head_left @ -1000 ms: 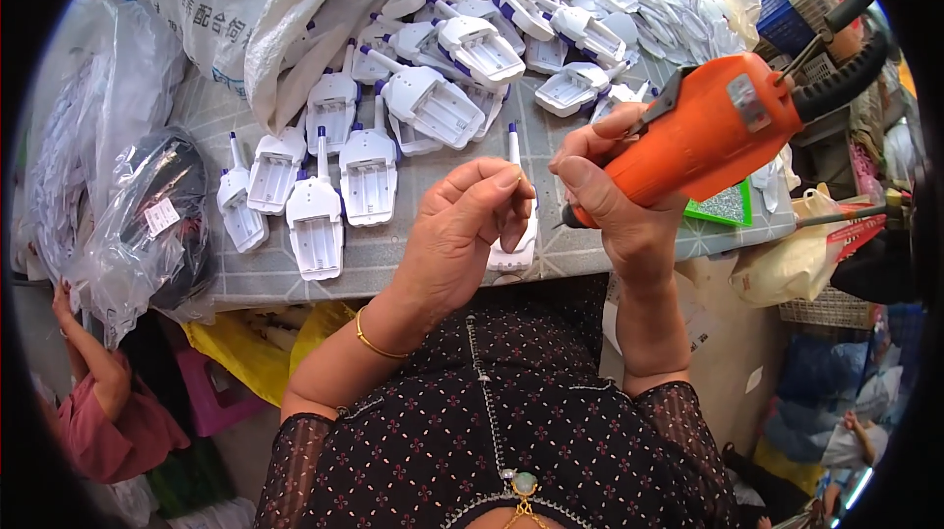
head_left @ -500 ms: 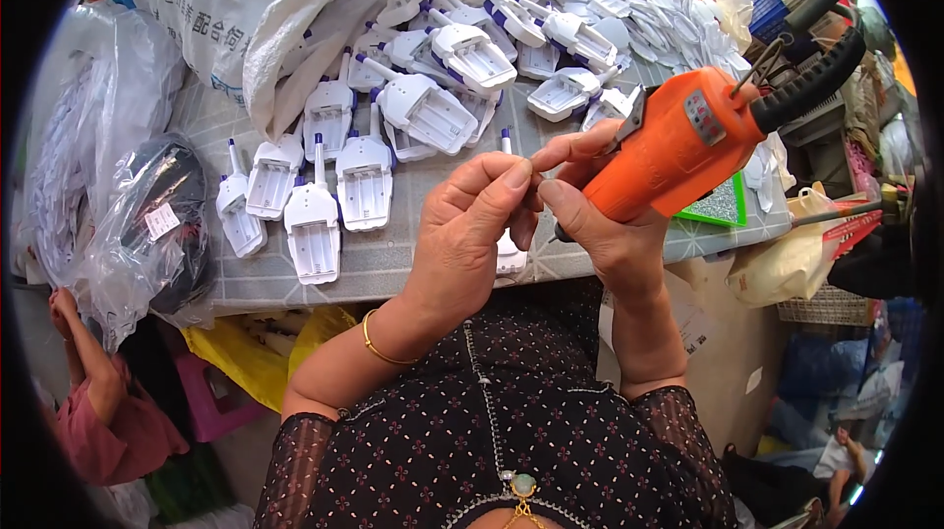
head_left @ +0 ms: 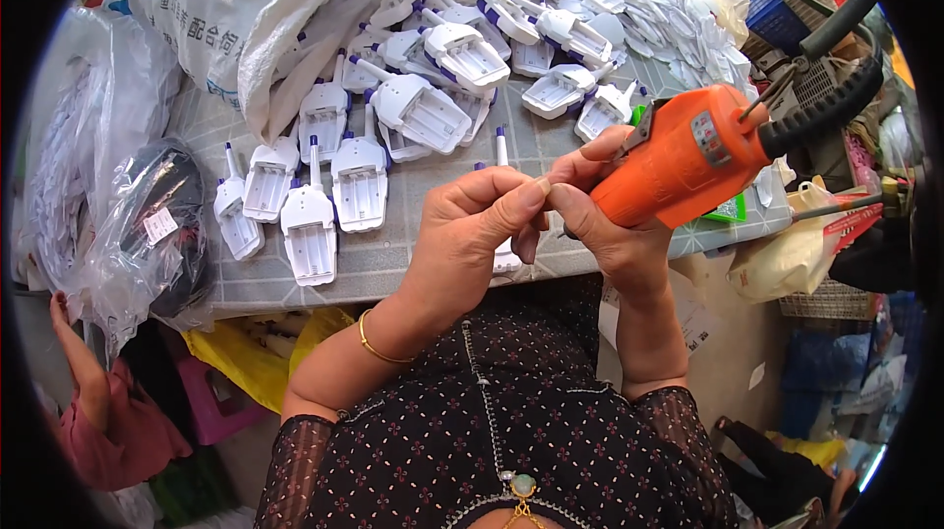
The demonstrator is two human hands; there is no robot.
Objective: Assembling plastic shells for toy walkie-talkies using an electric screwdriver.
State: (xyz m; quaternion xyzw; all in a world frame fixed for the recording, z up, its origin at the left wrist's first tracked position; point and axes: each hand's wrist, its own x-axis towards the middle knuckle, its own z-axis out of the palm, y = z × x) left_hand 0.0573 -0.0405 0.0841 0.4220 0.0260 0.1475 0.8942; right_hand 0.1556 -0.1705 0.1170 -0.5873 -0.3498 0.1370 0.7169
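**Left hand (head_left: 462,239) meets right hand (head_left: 619,224) at the fingertips, with an orange power driver (head_left: 678,155) in the right**

Thumb and forefinger of the left hand are closed in a pinch, the other fingers curled beneath. Whether something small sits between the tips is too hidden to tell. The right hand wraps the orange power driver against its palm, with its thumb and forefinger reaching forward to the left hand's pinch. The driver slants, its dark nose low and mostly covered by the right hand, its body rising to the right, where a ribbed black cable (head_left: 831,111) leaves it.

Just behind and below the left hand, a white casing (head_left: 505,259) with a purple-tipped stem lies on the gray table (head_left: 379,259), partly covered by the fingers. To the left, four similar casings (head_left: 309,239) lie close together, stems pointing away from the person and open compartments facing up. Beyond them a heap of casings (head_left: 421,114) lies at the mouth of a large white sack (head_left: 211,32), and flat white pieces (head_left: 639,13) are piled to its right. Part of a green tray (head_left: 733,213) shows beside the driver. A gold bangle (head_left: 366,340) circles the left wrist. At lower left, another person's reddish sleeve (head_left: 118,431) is visible.
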